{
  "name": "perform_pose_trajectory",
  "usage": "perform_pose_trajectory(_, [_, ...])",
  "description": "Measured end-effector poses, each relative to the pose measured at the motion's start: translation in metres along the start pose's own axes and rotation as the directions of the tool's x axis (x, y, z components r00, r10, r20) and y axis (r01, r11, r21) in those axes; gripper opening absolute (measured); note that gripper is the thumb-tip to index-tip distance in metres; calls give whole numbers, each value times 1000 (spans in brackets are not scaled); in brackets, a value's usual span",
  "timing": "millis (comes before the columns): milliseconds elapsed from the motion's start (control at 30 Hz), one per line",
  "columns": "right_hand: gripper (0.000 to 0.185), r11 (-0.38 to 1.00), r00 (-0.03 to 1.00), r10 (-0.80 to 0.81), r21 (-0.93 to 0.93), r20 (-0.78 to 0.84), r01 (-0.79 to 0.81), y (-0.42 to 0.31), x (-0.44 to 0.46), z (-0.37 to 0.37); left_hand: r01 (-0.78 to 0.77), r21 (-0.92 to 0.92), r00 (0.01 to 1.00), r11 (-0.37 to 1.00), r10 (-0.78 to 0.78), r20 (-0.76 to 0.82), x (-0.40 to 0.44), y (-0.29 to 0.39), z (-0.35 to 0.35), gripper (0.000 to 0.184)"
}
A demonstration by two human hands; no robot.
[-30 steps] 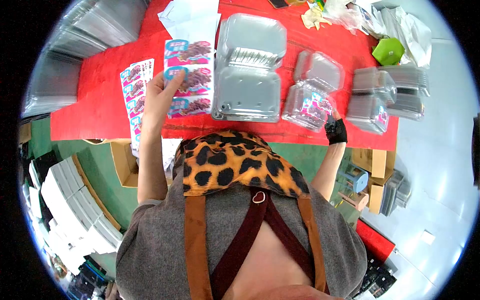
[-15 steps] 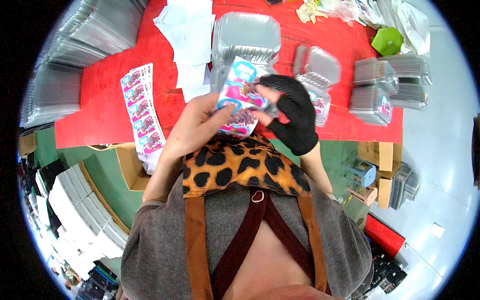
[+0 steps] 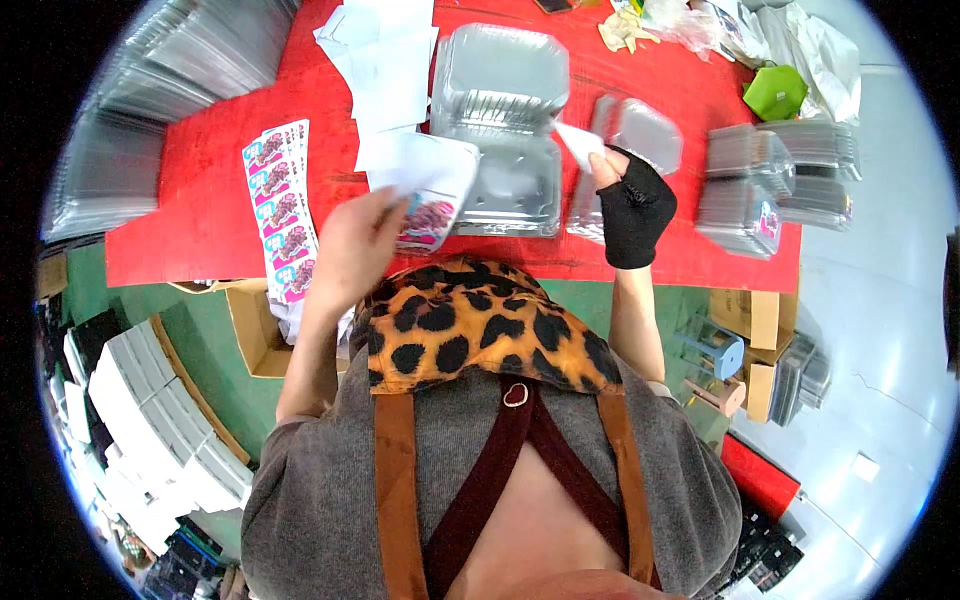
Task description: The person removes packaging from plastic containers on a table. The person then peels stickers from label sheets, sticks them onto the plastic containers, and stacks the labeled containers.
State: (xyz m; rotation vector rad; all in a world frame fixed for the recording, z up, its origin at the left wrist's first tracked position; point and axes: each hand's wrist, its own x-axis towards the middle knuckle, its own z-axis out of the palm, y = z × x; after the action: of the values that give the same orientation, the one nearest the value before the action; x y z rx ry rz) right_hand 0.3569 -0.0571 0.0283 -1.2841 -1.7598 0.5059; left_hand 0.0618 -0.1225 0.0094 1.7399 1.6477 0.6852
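My left hand (image 3: 358, 245) is closed on a label sheet (image 3: 430, 215) with grape pictures, its upper part bent over and showing white. In a black fingerless glove, my right hand (image 3: 638, 205) pinches a small label (image 3: 580, 146), white side showing, between thumb and fingers. This label is over the gap between a large open clear container (image 3: 510, 185) and a smaller open clear container (image 3: 646, 132). The gloved hand partly hides the smaller container's near half.
Label strips (image 3: 280, 215) lie on the red table (image 3: 205, 190) at left, near stacked clear containers (image 3: 105, 180). White backing papers (image 3: 390, 60) lie behind my left hand. More container stacks (image 3: 738, 205), a green object (image 3: 775, 94) and plastic bags (image 3: 680, 25) are at right.
My left hand first brought the sheet to the middle, where both hands met on it. Since then, my right hand has moved right with one label, and my left hand has moved left with the sheet.
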Motion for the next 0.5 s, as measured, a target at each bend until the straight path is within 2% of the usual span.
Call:
perform_pose_trajectory(33, [13, 992, 990, -120, -56, -69, 116, 0, 2, 4, 48, -168, 998, 985, -54, -29, 1, -6, -5, 21])
perform_pose_trajectory(67, [13, 963, 969, -245, -111, 8, 245, 0, 4, 8, 90, -333, 993, 939, -112, -47, 1, -12, -11, 23])
perform_pose_trajectory(100, [15, 916, 928, -361, -154, 93, 371, 0, 5, 12, 316, -451, 942, 835, -333, 43, 3, -23, -16, 24])
perform_pose_trajectory(133, [19, 849, 866, -465, -183, 182, 495, 0, 7, 16, 289, -547, 939, 786, -344, 1, 3, -25, -15, 24])
perform_pose_trajectory(167, [24, 826, 833, -496, -161, 246, 540, 5, 8, 22, 252, -636, 932, 730, -360, -44, 4, -25, -15, 24])
perform_pose_trajectory(200, [23, 825, 825, -503, -142, 258, 548, 4, 7, 28, 206, -716, 921, 666, -379, -88, 4, -25, -15, 24])
perform_pose_trajectory(267, [21, 798, 794, -530, -142, 297, 586, 9, 4, 38, 208, -746, 922, 633, -382, -68, 4, -34, -14, 26])
perform_pose_trajectory(367, [15, 818, 784, -473, -130, 402, 560, 22, -5, 54, 231, -802, 914, 551, -406, -15, 5, -32, -11, 26])
perform_pose_trajectory(433, [18, 870, 812, -400, -103, 426, 482, 30, -15, 61, 253, -822, 912, 510, -409, 27, 6, -33, -11, 26])
perform_pose_trajectory(467, [19, 893, 823, -362, -90, 438, 441, 28, -16, 63, 274, -861, 892, 429, -447, 61, 7, -34, -10, 26])
perform_pose_trajectory(500, [22, 879, 811, -372, -110, 452, 465, 22, -17, 59, 286, -895, 872, 344, -480, 94, 10, -36, -8, 26])
